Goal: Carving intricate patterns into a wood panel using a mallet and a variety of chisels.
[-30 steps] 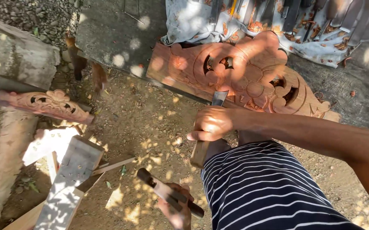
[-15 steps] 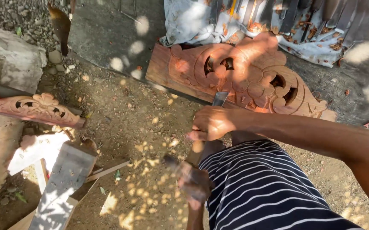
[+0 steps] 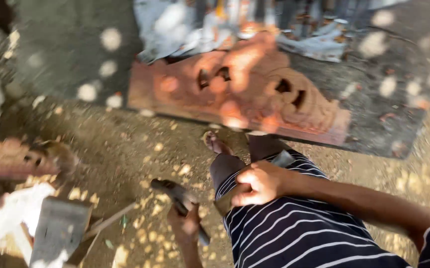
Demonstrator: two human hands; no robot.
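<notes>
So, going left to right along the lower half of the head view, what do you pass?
Pale wood offcuts → grey block → left hand gripping a dark tool → right hand on the striped cloth.

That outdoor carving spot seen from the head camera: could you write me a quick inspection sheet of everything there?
Surface: bare dirt ground strewn with pale wood chips; a dark slab lies beyond.
Job's things: carved reddish wood panel lying flat on the slab; a dark tool; a flat wooden piece.
Clutter: second carved piece at left, grey block, thin stick, patterned cloth.
Grippers: left hand grips the dark tool; right hand holds the flat wooden piece against the striped garment.
Cables: nothing seen.
Surroundings: dappled sunlight; a sandalled foot near the panel; picture blurred.
</notes>
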